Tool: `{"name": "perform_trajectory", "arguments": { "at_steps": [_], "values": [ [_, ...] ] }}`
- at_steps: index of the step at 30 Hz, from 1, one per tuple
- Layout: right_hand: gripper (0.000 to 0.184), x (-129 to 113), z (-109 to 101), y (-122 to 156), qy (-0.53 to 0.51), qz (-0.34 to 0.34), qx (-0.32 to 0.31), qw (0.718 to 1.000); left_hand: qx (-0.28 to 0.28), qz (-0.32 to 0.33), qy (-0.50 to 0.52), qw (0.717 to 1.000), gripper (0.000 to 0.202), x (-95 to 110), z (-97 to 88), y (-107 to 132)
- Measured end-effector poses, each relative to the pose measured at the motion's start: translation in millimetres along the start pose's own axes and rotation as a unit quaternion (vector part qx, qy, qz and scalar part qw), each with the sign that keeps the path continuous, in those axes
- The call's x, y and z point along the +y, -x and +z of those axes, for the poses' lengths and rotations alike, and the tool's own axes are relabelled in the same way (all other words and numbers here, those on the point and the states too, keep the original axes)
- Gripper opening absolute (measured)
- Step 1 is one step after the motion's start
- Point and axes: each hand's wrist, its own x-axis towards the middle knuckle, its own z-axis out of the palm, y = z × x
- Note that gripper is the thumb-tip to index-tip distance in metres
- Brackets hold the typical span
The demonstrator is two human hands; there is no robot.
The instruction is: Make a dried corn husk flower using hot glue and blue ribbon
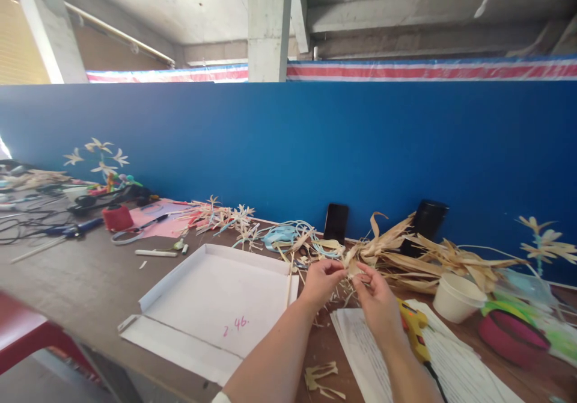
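Both hands meet above the table, pinching a small piece of dried corn husk (354, 268) between them. My left hand (325, 278) grips its left side with thumb and forefinger. My right hand (372, 289) holds the other side, fingertips close to the left ones. Part of the piece is hidden by the fingers. Just behind lies a heap of long dry husks (419, 252). Husk scraps (322, 379) are scattered on the table below my wrists. A yellow glue gun (415, 331) rests on printed sheets (455, 355) beside my right forearm.
An open white box lid (202, 295) marked "2.46." lies left of my arms. Husk flowers (225, 215) and pale blue strips (282, 234) sit behind it. A phone (336, 222) leans on the blue partition (270, 144). A white cup (457, 298) and pink bowl (511, 337) stand right.
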Motion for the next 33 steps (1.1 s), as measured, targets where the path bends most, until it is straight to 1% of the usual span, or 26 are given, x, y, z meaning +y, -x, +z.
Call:
{"name": "perform_trajectory", "arguments": {
  "at_steps": [6,12,17,20,22,24,26,29,33],
  "values": [
    [0.049,0.8,1.0,1.0,-0.021,0.000,-0.005,1.000,-0.007,-0.016,0.022,1.000,0.021,0.7,0.2,-1.0],
    [0.052,1.4,2.7,0.0,-0.074,0.059,0.008,0.995,-0.021,-0.018,0.014,1.000,0.022,-2.9,-0.1,-1.1],
    [0.060,3.5,4.0,-0.7,-0.145,0.085,-0.009,0.986,-0.021,-0.018,0.004,1.000,0.022,-0.6,-0.7,-0.7],
    [0.066,4.9,4.2,-0.3,-0.175,0.119,0.020,0.977,-0.010,-0.014,0.014,1.000,0.022,1.7,-1.1,-0.4],
    [0.061,5.9,3.9,0.2,-0.185,0.154,0.031,0.970,-0.004,-0.012,0.021,1.000,0.021,2.2,-1.5,-0.3],
    [0.052,6.7,3.7,0.9,-0.191,0.184,0.021,0.964,0.004,-0.008,0.017,1.000,0.020,2.3,-1.9,-0.3],
    [0.043,6.9,4.0,1.7,-0.195,0.197,0.004,0.961,0.009,0.000,0.008,1.000,0.019,2.7,-2.0,-0.2],
    [0.038,6.8,5.5,2.2,-0.192,0.191,0.001,0.963,0.002,0.010,-0.001,1.000,0.019,4.6,-1.3,0.5],
    [0.038,8.3,6.9,1.6,-0.170,0.166,0.015,0.971,-0.005,0.007,-0.013,1.000,0.020,5.6,-0.1,1.5]
  ]
}}
